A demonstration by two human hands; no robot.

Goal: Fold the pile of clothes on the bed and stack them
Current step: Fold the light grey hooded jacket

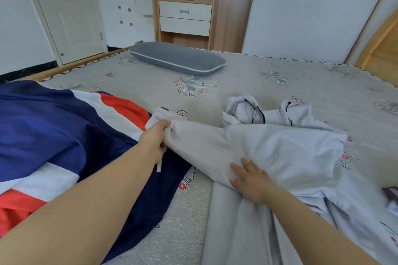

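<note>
Your left hand (pixel 155 138) grips the white garment's (pixel 280 148) sleeve; your right hand (pixel 249 178) presses it flat, fingers straight, on the bed (pixel 237 75).

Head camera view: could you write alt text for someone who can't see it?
A person's left hand grips a sleeve of a white hoodie spread on a bed, while the right hand presses flat on it. A navy, white and red garment lies to the left, a grey pillow beyond.
</note>
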